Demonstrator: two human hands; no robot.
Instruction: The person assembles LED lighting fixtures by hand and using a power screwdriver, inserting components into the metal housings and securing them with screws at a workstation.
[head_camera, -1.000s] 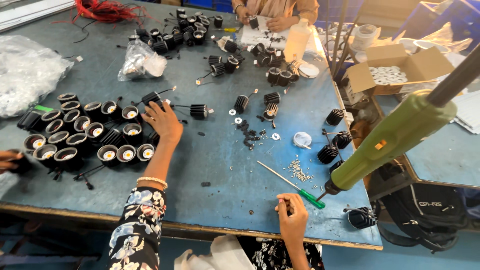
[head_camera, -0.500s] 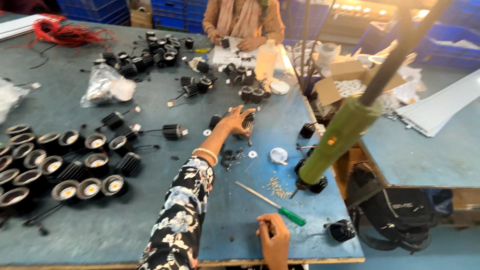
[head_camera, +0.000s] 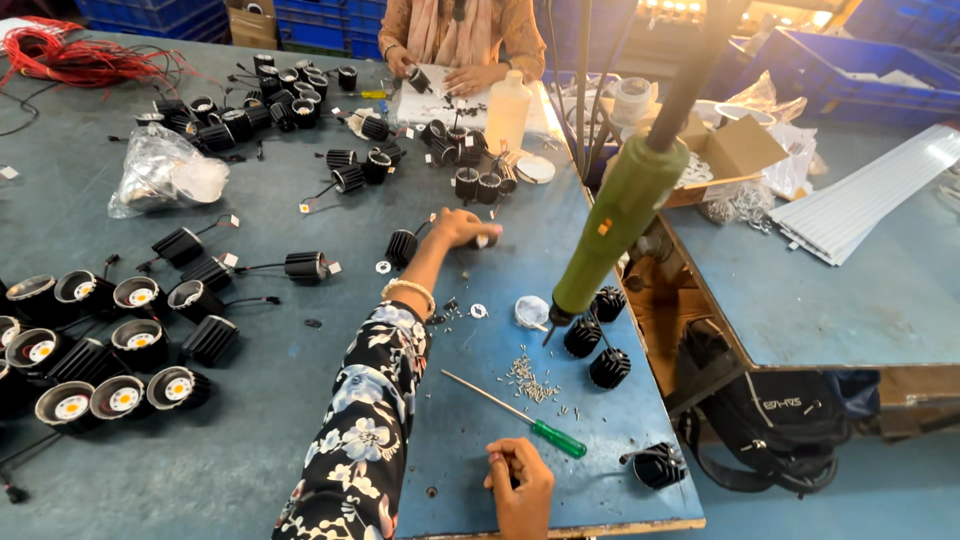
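My left hand (head_camera: 460, 228), on a floral-sleeved arm with a bangle, reaches across the blue-grey table (head_camera: 300, 440) and closes over a small black finned lamp housing (head_camera: 487, 241). Another black finned housing (head_camera: 402, 247) lies just left of it. My right hand (head_camera: 521, 487) rests on the table near the front edge with its fingers curled; I cannot see anything in it. A green-handled screwdriver (head_camera: 528, 423) lies just beyond that hand, and a scatter of small screws (head_camera: 530, 378) lies past it.
A green powered screwdriver (head_camera: 620, 215) hangs over the table's right side above three black heat sinks (head_camera: 598, 342). Several round lamps (head_camera: 120, 345) sit at the left, a plastic bag (head_camera: 165, 178) behind. Another person (head_camera: 455, 40) works at the far end beside a white bottle (head_camera: 507, 110).
My left hand has moved from the lamps at the left across to the middle right and closed on a black housing. My right hand has stayed by the front edge.
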